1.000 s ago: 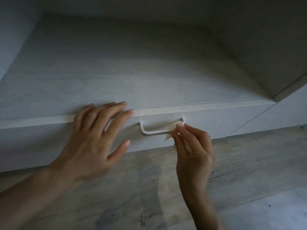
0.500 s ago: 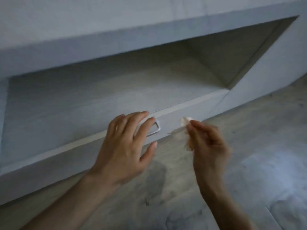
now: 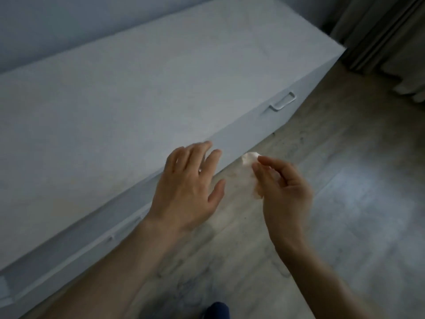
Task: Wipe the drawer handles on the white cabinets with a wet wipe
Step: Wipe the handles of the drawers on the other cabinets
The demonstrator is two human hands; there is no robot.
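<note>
The cabinet (image 3: pixel 161 88) is plain white and looks a bit grey. Its handle (image 3: pixel 282 104) is pale silver. The wet wipe (image 3: pixel 250 157) is white. The floor (image 3: pixel 345 203) is grey-brown with wood lines and dark smudges. The curtain (image 3: pixel 379 31) is dark grey. The wall (image 3: pixel 69 24) is pale blue-grey.

No text, label, brand, number or sign can be read. The cabinet (image 3: pixel 161 88), handle (image 3: pixel 282 104), wipe (image 3: pixel 249 157) and floor (image 3: pixel 345 203) all show plain surfaces, and the view is dim and blurred.
</note>
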